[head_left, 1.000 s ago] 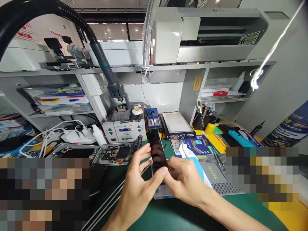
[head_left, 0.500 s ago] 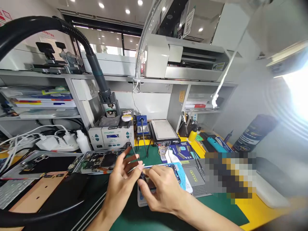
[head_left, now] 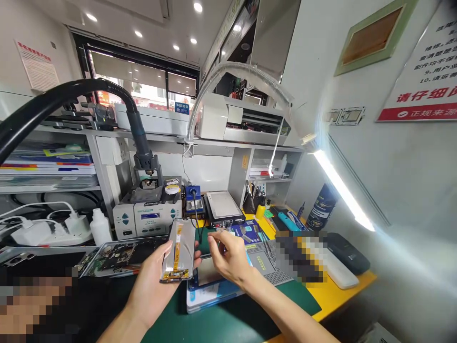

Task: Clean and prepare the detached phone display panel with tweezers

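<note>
My left hand (head_left: 155,281) is closed round the edges of a phone screen (head_left: 183,252). The screen is tilted up, its grey back facing me, with a gold-orange ribbon cable down the middle and a small circuit strip along the bottom. To its right, my right hand (head_left: 232,257) is raised with its fingers curled in; what they hold, if anything, is hidden. Under that hand a phone body (head_left: 207,272) lies on a blue-and-white flat box (head_left: 210,295), partly covered by the fingers.
An opened device with bare circuit boards (head_left: 121,255) lies at left. Behind stand a grey control station (head_left: 148,219), a soldering iron station (head_left: 193,202) and a flat heating plate (head_left: 224,207). A grey perforated mat (head_left: 262,261) lies at right, under tweezers (head_left: 267,245). A lit lamp (head_left: 342,190) hangs at right.
My left hand has moved left and now holds the phone screen up. My right hand has come apart from it; the dark slim tool between the hands no longer shows. The camera view has shifted.
</note>
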